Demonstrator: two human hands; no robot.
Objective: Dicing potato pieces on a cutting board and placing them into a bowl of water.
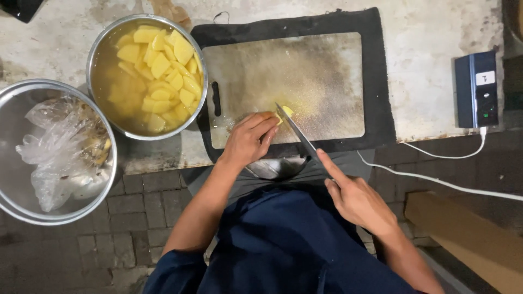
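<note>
Potato piece [285,112] sits pinned under left hand [248,139] fingertips, right hand [354,198] gripping knife [297,130] against it

A dark rectangular box-shaped device [476,90] stands at the right edge of the table [425,43]; a small white square label [485,78] sits on its top face; a crumpled clear plastic bag [57,149] lies inside the left metal bowl [16,109].

A worn, stained pale counter [425,49] stands over a floor of small grey bricks [131,218], lit from above.
</note>
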